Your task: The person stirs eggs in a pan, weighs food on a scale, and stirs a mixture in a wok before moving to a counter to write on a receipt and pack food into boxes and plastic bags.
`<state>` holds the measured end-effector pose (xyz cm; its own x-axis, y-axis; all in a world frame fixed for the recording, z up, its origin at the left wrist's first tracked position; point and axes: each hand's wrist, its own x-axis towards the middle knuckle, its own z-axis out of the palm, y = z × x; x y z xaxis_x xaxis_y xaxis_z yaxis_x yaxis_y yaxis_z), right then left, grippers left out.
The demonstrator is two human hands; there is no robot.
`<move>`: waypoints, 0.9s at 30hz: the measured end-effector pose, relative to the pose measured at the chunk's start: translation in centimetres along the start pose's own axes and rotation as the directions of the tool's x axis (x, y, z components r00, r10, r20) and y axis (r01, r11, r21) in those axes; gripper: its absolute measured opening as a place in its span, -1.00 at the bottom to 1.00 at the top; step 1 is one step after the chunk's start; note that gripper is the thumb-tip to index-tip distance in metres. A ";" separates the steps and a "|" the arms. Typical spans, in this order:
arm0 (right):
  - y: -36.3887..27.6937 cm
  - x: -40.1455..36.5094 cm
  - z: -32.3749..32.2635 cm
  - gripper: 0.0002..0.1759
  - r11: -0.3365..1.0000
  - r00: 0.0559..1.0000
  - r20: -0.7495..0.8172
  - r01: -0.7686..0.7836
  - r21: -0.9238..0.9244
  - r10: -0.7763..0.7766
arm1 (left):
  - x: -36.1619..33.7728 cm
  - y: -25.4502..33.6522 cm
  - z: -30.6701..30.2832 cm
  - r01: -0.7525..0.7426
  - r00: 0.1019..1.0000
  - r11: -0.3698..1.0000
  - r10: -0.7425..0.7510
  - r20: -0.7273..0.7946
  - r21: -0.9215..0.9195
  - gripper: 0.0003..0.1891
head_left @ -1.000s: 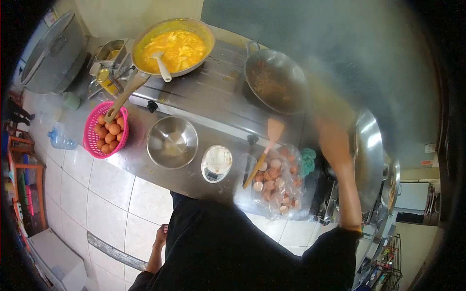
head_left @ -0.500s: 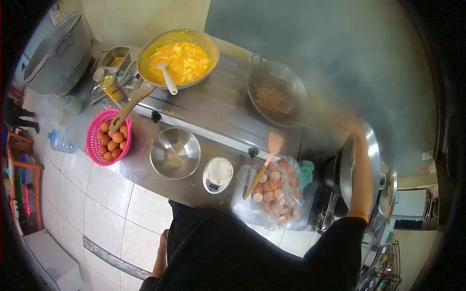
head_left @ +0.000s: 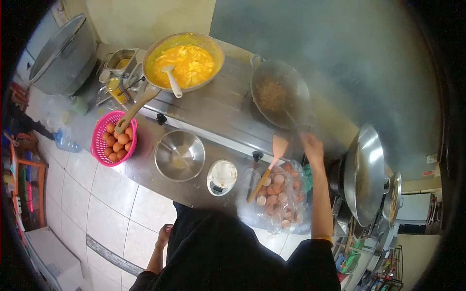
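My right hand point(head_left: 312, 147) is closed at the near rim of a dark wok point(head_left: 301, 89), around the handle end of a turner point(head_left: 290, 116). The turner leans into brown, crumbly food point(head_left: 274, 94) in the steaming wok. Close to that forearm are a pink-headed spatula point(head_left: 277, 150) with a wooden handle and a clear bag of cracked eggshells point(head_left: 279, 194). Down beside my body hangs my left hand point(head_left: 165, 234), its fingers loosely bent and partly hidden, with nothing visible in it.
A large pan point(head_left: 219, 63) of yellow egg mixture holds a white spatula point(head_left: 171, 80). Along the counter stand a pink basket point(head_left: 97, 140) of eggs, a steel bowl point(head_left: 160, 162) and a kitchen scale point(head_left: 222, 178). Another big wok point(head_left: 364, 184) is at right.
My right hand has moved left from the big wok at right to the dark wok's turner. The turner's slotted head no longer shows clearly. My left hand stays low.
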<state>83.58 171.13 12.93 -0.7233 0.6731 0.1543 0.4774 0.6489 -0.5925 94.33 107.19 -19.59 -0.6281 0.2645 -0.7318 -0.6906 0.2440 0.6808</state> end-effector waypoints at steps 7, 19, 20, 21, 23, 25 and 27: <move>-3.1 -1.2 -2.3 -0.58 0.981 1.000 0.015 0.026 -0.193 -0.024 | -1.4 7.7 1.5 -0.279 0.949 0.858 0.316 -0.015 0.432 -0.78; -0.2 -2.1 -2.5 -0.58 0.886 0.981 0.059 -0.191 0.422 0.184 | -3.0 22.9 9.4 -0.548 0.831 0.727 0.528 0.173 0.413 -0.75; -0.6 -2.3 -3.2 -0.57 0.892 0.985 0.037 -0.169 0.420 0.170 | -3.2 23.6 9.8 -0.548 0.833 0.728 0.522 0.184 0.412 -0.75; -1.0 -2.5 -4.1 -0.57 0.893 0.983 0.033 -0.176 0.415 0.179 | -3.5 24.5 10.2 -0.534 0.842 0.727 0.501 0.199 0.432 -0.75; -1.8 -2.8 -5.9 -0.56 0.940 0.992 -0.008 -0.116 0.320 0.125 | -3.4 25.4 11.0 -0.523 0.851 0.723 0.477 0.221 0.452 -0.75; -2.0 -3.0 -7.3 -0.56 0.944 0.991 -0.004 -0.129 0.305 0.137 | -3.1 25.9 11.6 -0.575 0.818 0.710 0.504 0.277 0.407 -0.71; -2.2 -3.2 -8.4 -0.56 0.947 0.992 0.001 -0.119 0.299 0.124 | -2.3 25.8 12.1 -0.570 0.822 0.698 0.485 0.299 0.434 -0.66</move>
<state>89.00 170.54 20.36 -0.6588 0.7482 0.0785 0.3889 0.4280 -0.8158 82.27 124.14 0.02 -0.7440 0.6145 -0.2624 0.0316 0.4245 0.9049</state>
